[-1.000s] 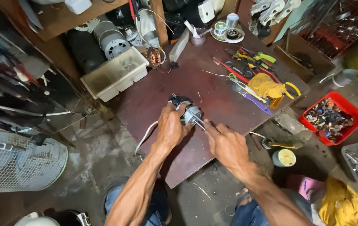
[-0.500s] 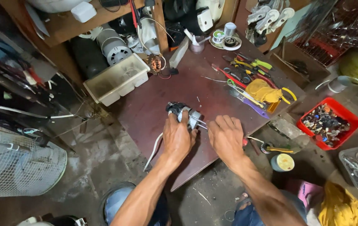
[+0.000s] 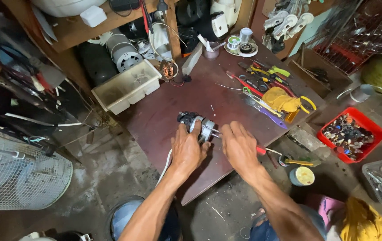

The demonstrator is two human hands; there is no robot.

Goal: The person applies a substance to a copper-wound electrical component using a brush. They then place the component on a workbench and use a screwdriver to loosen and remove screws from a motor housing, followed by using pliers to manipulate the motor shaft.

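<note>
A small grey and black fan motor [image 3: 198, 123] lies on a low dark brown board [image 3: 168, 111]. My left hand [image 3: 188, 148] grips the motor from the near side. My right hand [image 3: 240, 145] rests just right of it, fingers curled at the motor's shaft end, with a red-handled tool [image 3: 262, 151] poking out beneath the palm. Whether the right fingers grip that tool is hidden.
Pliers, screwdrivers and a yellow rag [image 3: 280, 99] lie at the board's right. A white plastic tray [image 3: 127, 87] sits at left, a red bin of parts [image 3: 350, 134] on the floor at right, a fan guard [image 3: 17, 178] at far left, shelves behind.
Both hands stay on the motor with small shifts; the right hand has closed in at the shaft end. The camera view has drifted slightly.
</note>
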